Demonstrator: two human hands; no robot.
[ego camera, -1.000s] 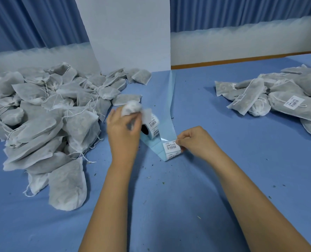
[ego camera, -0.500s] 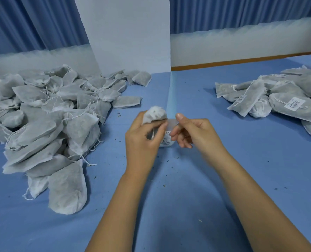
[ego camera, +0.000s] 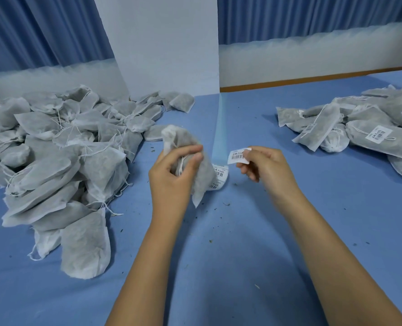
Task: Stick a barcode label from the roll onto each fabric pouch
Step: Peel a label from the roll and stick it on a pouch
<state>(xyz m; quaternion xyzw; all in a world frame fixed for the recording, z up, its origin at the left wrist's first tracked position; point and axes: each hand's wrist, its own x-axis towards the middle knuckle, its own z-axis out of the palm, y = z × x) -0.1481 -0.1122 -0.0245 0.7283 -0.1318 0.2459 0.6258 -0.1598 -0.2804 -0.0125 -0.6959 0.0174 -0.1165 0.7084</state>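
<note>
My left hand [ego camera: 174, 175] grips a grey fabric pouch [ego camera: 186, 142] by its drawstring neck, held up above the blue table. My right hand [ego camera: 263, 165] pinches a peeled white barcode label [ego camera: 238, 156] a short way right of the pouch, not touching it. The label roll [ego camera: 218, 176] lies on the table between my hands, mostly hidden behind the pouch, with its pale blue backing strip [ego camera: 221, 128] trailing away toward the wall.
A big heap of unlabelled grey pouches [ego camera: 54, 156] fills the left side. Several labelled pouches [ego camera: 364, 128] are piled at the right. A white pillar [ego camera: 164, 43] and blue curtains stand behind the blue table [ego camera: 218, 255], which is dotted with small crumbs.
My right hand peeled a label off the roll's strip and lifted it. My left hand brought the pouch to the centre, in front of the roll.
</note>
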